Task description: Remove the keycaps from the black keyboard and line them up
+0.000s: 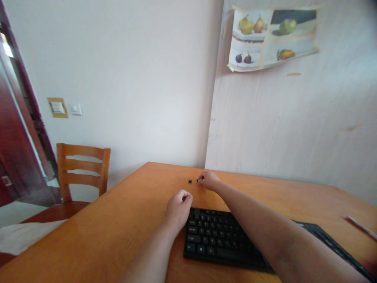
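The step in hand is fine handling at the far part of the table (126, 220): the right hand (209, 181) has its fingertips (200, 181) drawn together at a small dark piece (197, 181), though whether they grip it cannot be told. A second dark piece (190, 181) lies just to its left; the left hand (179, 206), curled closed with no object visible in it, is at the far left corner of the black keyboard (206, 236). The next move likely calls for precise fingertip control, with the right forearm (253, 212) clear of the black keyboard.
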The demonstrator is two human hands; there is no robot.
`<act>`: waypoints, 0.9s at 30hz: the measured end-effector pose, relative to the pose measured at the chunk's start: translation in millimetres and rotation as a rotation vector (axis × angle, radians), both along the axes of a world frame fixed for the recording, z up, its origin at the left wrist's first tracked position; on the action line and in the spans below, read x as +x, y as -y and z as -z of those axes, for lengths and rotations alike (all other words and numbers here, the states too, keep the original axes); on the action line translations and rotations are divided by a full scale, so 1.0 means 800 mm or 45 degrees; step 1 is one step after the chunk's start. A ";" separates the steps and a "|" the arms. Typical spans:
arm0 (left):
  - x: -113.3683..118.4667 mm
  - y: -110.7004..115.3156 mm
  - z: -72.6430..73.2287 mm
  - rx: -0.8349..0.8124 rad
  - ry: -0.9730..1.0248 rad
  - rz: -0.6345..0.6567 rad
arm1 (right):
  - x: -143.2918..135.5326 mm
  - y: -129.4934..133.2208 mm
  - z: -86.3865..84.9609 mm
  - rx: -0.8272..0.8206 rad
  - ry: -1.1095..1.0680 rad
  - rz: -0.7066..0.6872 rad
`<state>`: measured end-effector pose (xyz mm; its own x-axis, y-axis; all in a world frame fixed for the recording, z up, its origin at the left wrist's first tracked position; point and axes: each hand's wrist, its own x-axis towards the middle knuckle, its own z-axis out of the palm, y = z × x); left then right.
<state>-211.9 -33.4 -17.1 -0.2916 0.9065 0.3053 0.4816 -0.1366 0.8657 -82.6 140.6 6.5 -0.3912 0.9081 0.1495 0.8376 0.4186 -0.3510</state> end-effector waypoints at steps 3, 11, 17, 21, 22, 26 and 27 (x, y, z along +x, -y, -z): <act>0.001 0.001 0.000 -0.005 -0.009 -0.002 | -0.005 -0.002 0.001 0.008 0.035 -0.006; 0.000 -0.002 0.003 -0.011 -0.043 -0.003 | -0.013 0.005 0.001 0.026 0.121 0.012; 0.001 -0.001 0.002 -0.010 -0.050 0.002 | -0.018 0.011 -0.004 0.031 0.156 0.031; 0.000 0.000 0.001 -0.011 -0.049 0.012 | -0.021 0.014 -0.006 0.029 0.163 0.026; 0.000 0.000 0.001 -0.011 -0.047 0.014 | -0.021 0.015 -0.006 0.026 0.164 0.026; 0.001 -0.001 0.000 -0.010 -0.041 0.014 | -0.022 0.016 -0.007 0.020 0.170 0.026; 0.001 -0.001 0.000 -0.009 -0.038 0.014 | -0.023 0.016 -0.007 0.021 0.171 0.026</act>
